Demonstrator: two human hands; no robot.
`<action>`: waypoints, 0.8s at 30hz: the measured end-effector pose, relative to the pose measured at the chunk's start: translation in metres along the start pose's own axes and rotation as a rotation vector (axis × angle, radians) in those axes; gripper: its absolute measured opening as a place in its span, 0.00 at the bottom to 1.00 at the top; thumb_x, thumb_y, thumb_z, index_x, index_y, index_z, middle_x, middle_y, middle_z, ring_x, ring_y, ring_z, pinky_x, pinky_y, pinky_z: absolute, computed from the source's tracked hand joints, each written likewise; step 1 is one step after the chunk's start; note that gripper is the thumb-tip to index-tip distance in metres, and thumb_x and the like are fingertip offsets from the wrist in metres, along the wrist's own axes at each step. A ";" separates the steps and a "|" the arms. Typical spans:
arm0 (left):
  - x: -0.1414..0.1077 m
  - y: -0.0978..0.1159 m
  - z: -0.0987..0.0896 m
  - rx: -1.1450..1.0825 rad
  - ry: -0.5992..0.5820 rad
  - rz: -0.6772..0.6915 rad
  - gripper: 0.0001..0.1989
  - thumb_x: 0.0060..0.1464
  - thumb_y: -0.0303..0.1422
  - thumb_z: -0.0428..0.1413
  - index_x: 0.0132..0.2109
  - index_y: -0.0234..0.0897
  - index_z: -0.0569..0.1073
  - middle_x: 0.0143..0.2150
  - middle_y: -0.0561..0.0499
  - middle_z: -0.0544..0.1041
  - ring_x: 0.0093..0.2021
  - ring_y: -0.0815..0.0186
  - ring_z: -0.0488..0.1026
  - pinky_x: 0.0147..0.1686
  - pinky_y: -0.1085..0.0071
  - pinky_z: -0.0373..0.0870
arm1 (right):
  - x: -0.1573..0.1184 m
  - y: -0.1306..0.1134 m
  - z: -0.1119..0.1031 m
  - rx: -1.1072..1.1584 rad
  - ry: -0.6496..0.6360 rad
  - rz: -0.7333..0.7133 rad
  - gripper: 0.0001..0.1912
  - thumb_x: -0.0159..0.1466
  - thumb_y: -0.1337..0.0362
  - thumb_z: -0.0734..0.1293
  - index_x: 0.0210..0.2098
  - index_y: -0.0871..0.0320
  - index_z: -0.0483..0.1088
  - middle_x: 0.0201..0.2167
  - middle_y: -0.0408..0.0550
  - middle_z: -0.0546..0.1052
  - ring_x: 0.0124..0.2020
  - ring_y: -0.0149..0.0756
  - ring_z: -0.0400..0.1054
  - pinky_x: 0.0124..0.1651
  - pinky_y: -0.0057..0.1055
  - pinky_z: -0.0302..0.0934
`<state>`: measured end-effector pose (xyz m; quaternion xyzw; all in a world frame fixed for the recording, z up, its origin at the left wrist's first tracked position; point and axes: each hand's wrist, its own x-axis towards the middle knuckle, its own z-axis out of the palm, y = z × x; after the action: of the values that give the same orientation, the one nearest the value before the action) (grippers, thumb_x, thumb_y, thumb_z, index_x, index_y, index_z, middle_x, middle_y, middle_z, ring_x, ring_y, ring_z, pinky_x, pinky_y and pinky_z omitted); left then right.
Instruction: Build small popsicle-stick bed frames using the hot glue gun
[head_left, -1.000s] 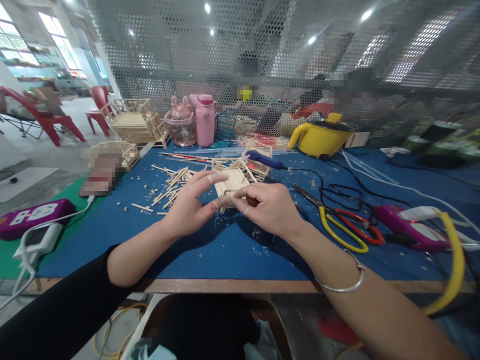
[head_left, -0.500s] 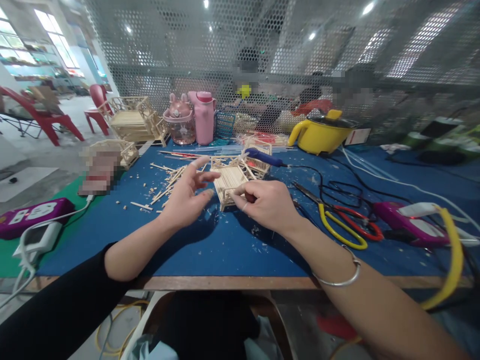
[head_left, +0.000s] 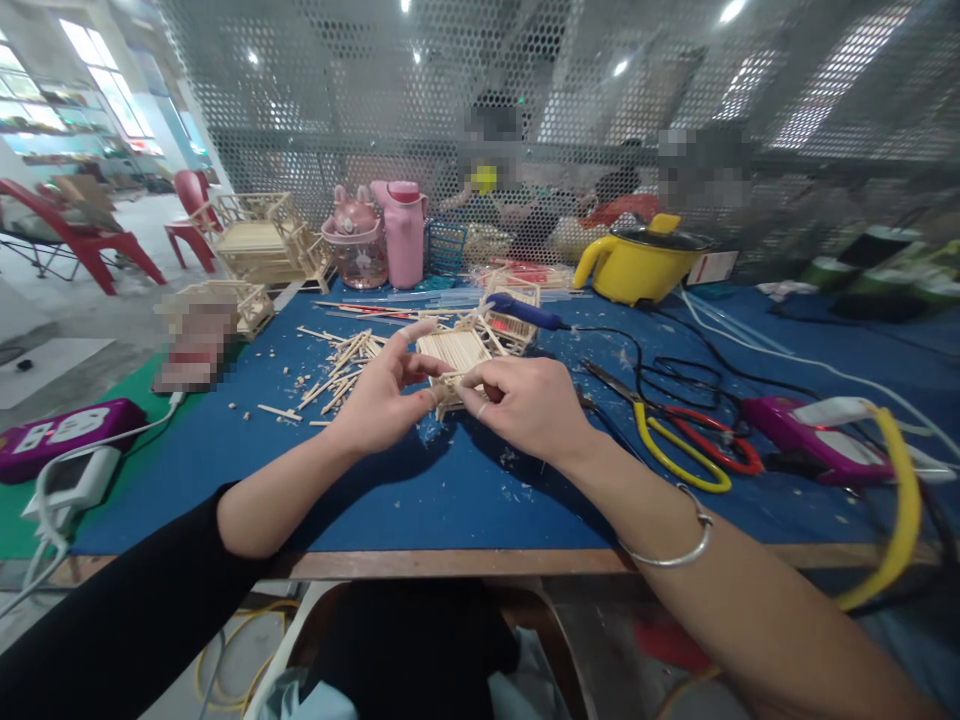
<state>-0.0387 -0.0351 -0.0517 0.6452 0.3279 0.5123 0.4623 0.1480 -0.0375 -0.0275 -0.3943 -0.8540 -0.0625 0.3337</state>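
A small model made of wooden sticks point(head_left: 454, 348), with a slatted flat top, sits on the blue mat between my hands. My left hand point(head_left: 386, 395) is at its left front corner, thumb and fingers closed around the near edge. From the right, my right hand point(head_left: 525, 400) pinches the front right part of the same model, index finger and thumb together. The fingertips cover much of its front edge. Just behind it lies a blue-handled glue gun point(head_left: 525, 312), its tip by another small stick frame point(head_left: 517, 335).
Loose sticks point(head_left: 341, 370) are scattered left of my hands. Scissors with yellow and red handles point(head_left: 675, 430) and black cables lie to the right. A yellow pot point(head_left: 649, 265), a pink bottle point(head_left: 406, 235) and larger stick models point(head_left: 259, 240) stand at the back. Purple devices point(head_left: 817, 445) sit at both sides.
My left hand has moved right and closed onto the model's left front corner; before, its fingers were apart beside it. My right hand keeps its pinch and has shifted slightly left.
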 end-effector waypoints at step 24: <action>-0.001 0.005 0.006 -0.030 0.064 -0.064 0.31 0.48 0.31 0.62 0.56 0.38 0.59 0.33 0.54 0.76 0.33 0.70 0.72 0.34 0.72 0.67 | -0.001 0.007 -0.015 0.100 0.007 -0.015 0.11 0.59 0.59 0.66 0.30 0.58 0.79 0.17 0.42 0.74 0.20 0.27 0.63 0.27 0.27 0.53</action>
<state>-0.0334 -0.0391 -0.0478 0.6106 0.3553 0.5227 0.4772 0.1613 -0.0388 -0.0173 -0.3704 -0.8578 -0.0238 0.3556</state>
